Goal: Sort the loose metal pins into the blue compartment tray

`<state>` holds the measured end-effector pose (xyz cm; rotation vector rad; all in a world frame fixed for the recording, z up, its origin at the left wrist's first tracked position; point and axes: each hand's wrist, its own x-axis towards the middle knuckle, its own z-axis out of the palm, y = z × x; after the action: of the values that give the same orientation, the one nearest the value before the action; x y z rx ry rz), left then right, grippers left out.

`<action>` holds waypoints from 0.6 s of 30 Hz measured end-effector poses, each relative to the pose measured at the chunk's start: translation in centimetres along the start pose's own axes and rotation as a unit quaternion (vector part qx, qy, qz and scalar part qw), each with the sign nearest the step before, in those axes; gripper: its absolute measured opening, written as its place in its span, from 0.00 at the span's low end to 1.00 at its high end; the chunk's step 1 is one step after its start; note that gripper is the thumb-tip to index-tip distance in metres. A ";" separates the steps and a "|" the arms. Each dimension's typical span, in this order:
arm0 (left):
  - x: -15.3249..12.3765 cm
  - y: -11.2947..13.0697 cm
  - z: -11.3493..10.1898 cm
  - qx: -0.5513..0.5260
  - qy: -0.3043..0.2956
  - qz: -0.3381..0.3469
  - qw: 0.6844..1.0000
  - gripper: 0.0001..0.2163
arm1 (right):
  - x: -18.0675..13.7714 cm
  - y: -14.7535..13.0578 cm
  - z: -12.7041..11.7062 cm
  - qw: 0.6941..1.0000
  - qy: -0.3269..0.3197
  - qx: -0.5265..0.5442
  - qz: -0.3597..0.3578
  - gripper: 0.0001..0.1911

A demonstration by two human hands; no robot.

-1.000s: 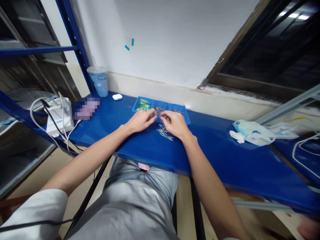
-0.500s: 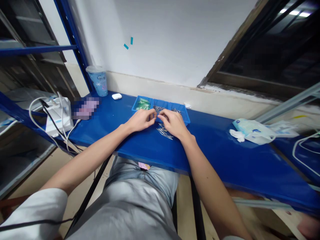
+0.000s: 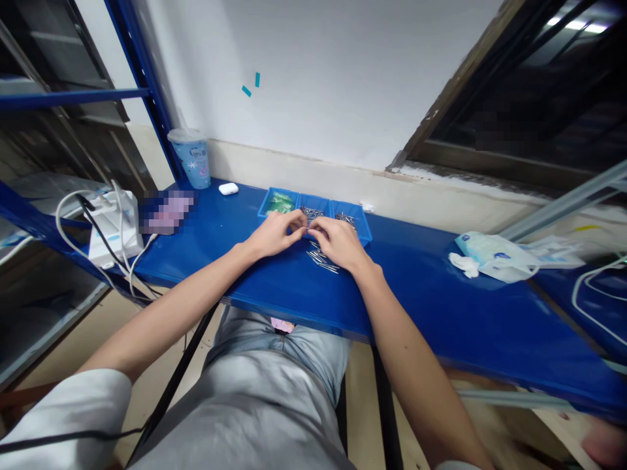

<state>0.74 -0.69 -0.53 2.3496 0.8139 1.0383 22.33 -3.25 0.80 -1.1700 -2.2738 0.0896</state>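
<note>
My left hand (image 3: 280,232) and my right hand (image 3: 336,240) meet at the fingertips just in front of three small blue bins. Both are closed in a pinch, and whatever lies between the fingers is too small to make out. Below my right hand, several thin metal pins (image 3: 323,262) are spread on the blue table (image 3: 274,281). Small green pieces fill the left bin (image 3: 279,201). Thin metal parts (image 3: 313,212) lie in the middle bin, partly hidden by my fingers. More metal pieces (image 3: 347,218) are in the right bin (image 3: 365,228).
At the back left stand a patterned paper cup (image 3: 196,163) and a white earphone case (image 3: 228,188). A white power strip (image 3: 115,228) with cables and a blurred-out phone-like object (image 3: 171,212) lie on the left. A tissue pack (image 3: 499,256) is on the right.
The fingertips of both hands have shifted slightly and now come together more closely. The bins and the pins on the table look the same.
</note>
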 end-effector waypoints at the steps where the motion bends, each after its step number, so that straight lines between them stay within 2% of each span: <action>1: 0.0 0.0 0.0 0.002 -0.001 -0.003 1.000 0.07 | 0.0 0.0 0.0 1.000 0.003 0.000 0.001 0.10; 4: 0.1 0.1 -0.1 0.020 -0.004 -0.007 1.000 0.09 | 0.0 0.1 -0.1 1.000 0.008 0.003 0.000 0.12; 11: 0.1 0.0 -0.2 0.056 -0.015 -0.023 0.998 0.11 | -0.1 0.1 0.2 1.000 0.007 -0.002 0.007 0.08; 18: 0.1 0.0 -0.2 0.050 -0.017 -0.012 0.999 0.12 | -0.1 0.2 0.0 1.000 0.020 -0.005 -0.007 0.13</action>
<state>0.67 -0.59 -0.39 2.4275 0.9001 0.9662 22.54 -3.18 0.70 -1.1512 -2.2500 0.0502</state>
